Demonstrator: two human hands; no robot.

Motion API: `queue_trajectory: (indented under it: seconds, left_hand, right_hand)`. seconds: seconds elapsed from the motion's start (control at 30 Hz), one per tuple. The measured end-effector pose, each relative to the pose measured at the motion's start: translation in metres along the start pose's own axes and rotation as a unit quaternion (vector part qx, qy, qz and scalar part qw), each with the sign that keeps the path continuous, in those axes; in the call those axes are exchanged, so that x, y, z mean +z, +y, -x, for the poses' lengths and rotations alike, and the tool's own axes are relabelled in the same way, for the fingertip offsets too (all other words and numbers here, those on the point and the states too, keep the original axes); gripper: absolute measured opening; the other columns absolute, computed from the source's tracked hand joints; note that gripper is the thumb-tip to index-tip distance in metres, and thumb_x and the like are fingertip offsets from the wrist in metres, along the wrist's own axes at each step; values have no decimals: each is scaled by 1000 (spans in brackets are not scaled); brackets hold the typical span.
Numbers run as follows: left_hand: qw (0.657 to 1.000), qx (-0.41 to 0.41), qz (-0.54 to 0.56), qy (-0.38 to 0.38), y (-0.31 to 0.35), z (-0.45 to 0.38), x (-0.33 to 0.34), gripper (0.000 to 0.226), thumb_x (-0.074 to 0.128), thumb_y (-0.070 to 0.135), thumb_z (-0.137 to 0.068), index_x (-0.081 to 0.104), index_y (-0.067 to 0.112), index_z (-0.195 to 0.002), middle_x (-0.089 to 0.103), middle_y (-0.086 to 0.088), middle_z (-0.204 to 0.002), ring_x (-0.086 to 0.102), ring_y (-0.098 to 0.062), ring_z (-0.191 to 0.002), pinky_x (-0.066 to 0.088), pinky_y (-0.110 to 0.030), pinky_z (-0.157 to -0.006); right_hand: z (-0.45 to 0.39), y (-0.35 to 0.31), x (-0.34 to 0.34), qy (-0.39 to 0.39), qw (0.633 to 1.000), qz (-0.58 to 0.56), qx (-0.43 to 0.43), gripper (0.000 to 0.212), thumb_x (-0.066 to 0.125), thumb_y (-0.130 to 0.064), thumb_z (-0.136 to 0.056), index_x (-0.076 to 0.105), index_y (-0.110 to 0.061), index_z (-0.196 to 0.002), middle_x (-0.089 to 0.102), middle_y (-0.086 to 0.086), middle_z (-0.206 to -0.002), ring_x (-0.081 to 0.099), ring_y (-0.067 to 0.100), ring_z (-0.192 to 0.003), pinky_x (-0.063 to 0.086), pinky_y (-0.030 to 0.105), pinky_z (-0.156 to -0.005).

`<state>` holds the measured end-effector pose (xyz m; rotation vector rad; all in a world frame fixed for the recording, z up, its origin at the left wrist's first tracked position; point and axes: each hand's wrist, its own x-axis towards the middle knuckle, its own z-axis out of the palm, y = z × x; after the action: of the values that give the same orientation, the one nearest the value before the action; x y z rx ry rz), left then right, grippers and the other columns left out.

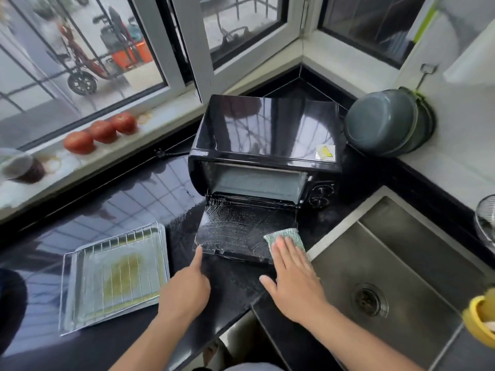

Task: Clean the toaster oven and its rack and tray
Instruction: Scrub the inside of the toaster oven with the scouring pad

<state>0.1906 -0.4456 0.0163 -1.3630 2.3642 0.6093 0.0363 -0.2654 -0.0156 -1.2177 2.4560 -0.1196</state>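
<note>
A black toaster oven (pixel 267 135) stands on the dark counter with its glass door (pixel 235 231) folded down flat and streaked with soapy foam. My right hand (pixel 292 277) presses a green sponge (pixel 288 235) flat onto the door's right front corner, fingers straight. My left hand (pixel 184 287) touches the door's left front corner with its extended index finger, the other fingers curled. To the left, a wire rack (pixel 91 249) lies on top of the metal tray (pixel 72 314), which shows a yellowish greasy stain.
A steel sink (pixel 401 263) lies right of the oven, with a yellow container (pixel 479 319) at its right edge. Grey bowls (pixel 388 121) lean in the back corner. Three tomatoes (pixel 101 131) and a cup (pixel 22 167) sit on the window sill.
</note>
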Motion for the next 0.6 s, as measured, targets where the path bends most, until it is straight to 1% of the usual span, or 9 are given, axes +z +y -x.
queue_trajectory:
  seconds: [0.07,0.13,0.17,0.27,0.37,0.4,0.47,0.53,0.6]
  left_hand:
    - [1000,-2,21,-2,-1,8,5,78,40,21,-100,-1,43,-163,60,5,-72,56,-18,-62,44,-34,-56]
    - [999,-7,32,-1,-3,11,7,80,41,19,-100,-3,44,-163,59,5,-66,55,-17,-58,40,-34,-51]
    - [999,-7,34,1,-4,9,8,81,41,18,-100,-2,45,-163,59,4,-65,56,-18,-58,41,-34,-51]
    - [1000,-3,30,-8,-5,5,7,79,41,17,-99,3,46,-163,61,1,-71,58,-21,-64,47,-36,-59]
    - [999,1,38,-29,-8,-1,-2,77,40,17,-97,11,47,-162,67,-1,-82,63,-25,-73,51,-36,-66]
    - [999,5,39,-35,-10,-3,-4,77,40,16,-97,13,46,-162,67,-1,-84,63,-25,-73,50,-35,-66]
    - [998,16,36,-39,-13,-5,-6,78,41,14,-97,13,44,-163,64,0,-79,59,-22,-68,44,-34,-60]
    - [998,30,37,-35,-17,-7,-7,78,41,15,-97,12,45,-162,62,1,-75,57,-21,-64,42,-34,-59]
    - [998,40,34,-37,-21,-11,-6,78,41,16,-96,13,49,-161,69,-2,-86,62,-25,-72,49,-35,-64]
  right_hand:
    - [7,-11,-2,-14,999,-8,-43,78,19,-62,-100,-14,-18,-155,-28,-2,-158,-30,17,-146,-13,36,-122]
    - [-22,-6,-6,-10,998,10,-56,78,17,-62,-100,-11,-17,-156,-23,0,-161,-26,18,-147,-7,39,-123]
    - [-45,0,-10,-7,999,15,-50,77,14,-62,-100,-9,-16,-157,-20,2,-162,-24,19,-148,-6,40,-124]
    - [-97,24,-22,-32,999,22,-5,77,10,-61,-100,-6,-13,-157,-16,6,-164,-18,21,-150,-6,39,-123]
    - [-67,26,-12,-16,999,7,32,78,13,-61,-100,-6,-12,-157,-16,5,-164,-18,21,-150,-7,38,-123]
    - [-47,21,-5,1,999,5,44,78,13,-62,-100,-7,-12,-157,-17,4,-164,-18,21,-150,-5,38,-124]
    - [-21,10,3,11,997,2,71,80,13,-63,-99,-7,-12,-157,-17,4,-163,-18,21,-150,-3,39,-124]
    - [-38,5,-1,13,995,-6,96,80,11,-63,-99,-6,-11,-157,-16,5,-164,-16,21,-151,-2,40,-124]
    - [-76,-3,-12,19,991,-21,131,79,10,-61,-99,-6,-9,-157,-15,7,-164,-15,23,-151,-4,41,-124]
